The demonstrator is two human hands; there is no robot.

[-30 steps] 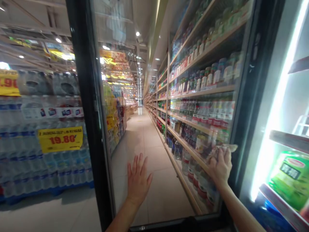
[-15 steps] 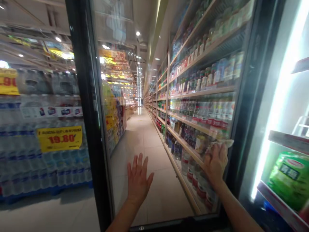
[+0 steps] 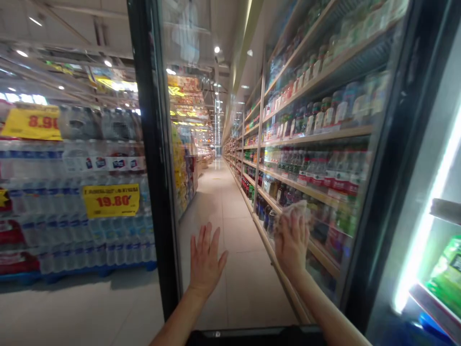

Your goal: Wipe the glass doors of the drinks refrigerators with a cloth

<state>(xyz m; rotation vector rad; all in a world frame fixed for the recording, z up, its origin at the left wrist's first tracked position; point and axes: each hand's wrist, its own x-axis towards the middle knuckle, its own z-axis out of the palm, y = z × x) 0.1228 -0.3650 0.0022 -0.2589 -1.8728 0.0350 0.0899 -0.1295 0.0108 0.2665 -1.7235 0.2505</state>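
Black frame (image 3: 160, 192) edges the upright door, its long axis vertical, with the bottom rail (image 3: 259, 335) running across below the hands. Left hand (image 3: 206, 264) is spread at the glass (image 3: 248, 288); contact cannot be told. Right hand (image 3: 292, 245) lies flat, fingers extended, over a pale cloth (image 3: 299, 209) on the glass, right of centre. Crumpled, the cloth points its loose edge up past the fingertips; its long axis is unclear. Bare glass separates hands, and cloth from right frame. At far right sits a green pack (image 3: 448, 281). Leftward, yellow signs on bottled water (image 3: 118, 254) read "19.80" and "8.9", last digit partly hidden. Shelved bottles (image 3: 324, 115), labels blurred, flank the aisle floor (image 3: 211, 202).
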